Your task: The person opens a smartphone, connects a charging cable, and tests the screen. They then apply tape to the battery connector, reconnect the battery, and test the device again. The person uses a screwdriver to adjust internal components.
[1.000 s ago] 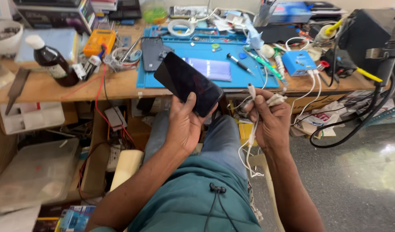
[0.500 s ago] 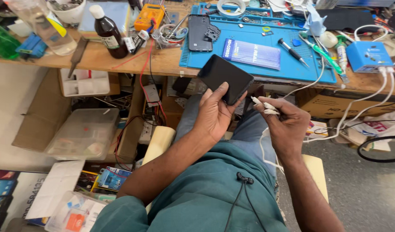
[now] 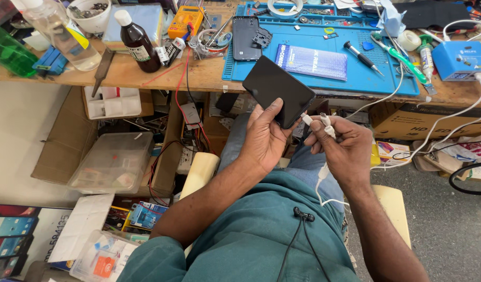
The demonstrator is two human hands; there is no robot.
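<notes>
A blue work mat (image 3: 355,78) is seen on the wooden bench (image 3: 146,75) at 12 o'clock. A black phone (image 3: 278,90) is held tilted at centre, gripped by the left hand (image 3: 264,138). At 3 o'clock of it, white cable plugs (image 3: 320,122) are pinched in the right hand (image 3: 345,149), one tip just beside the phone's lower edge.

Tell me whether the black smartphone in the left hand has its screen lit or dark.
Dark. The black smartphone, gripped by the left hand, shows a plain black face with no glow. The white cable plugs in the right hand sit beside it, not inserted.
</notes>
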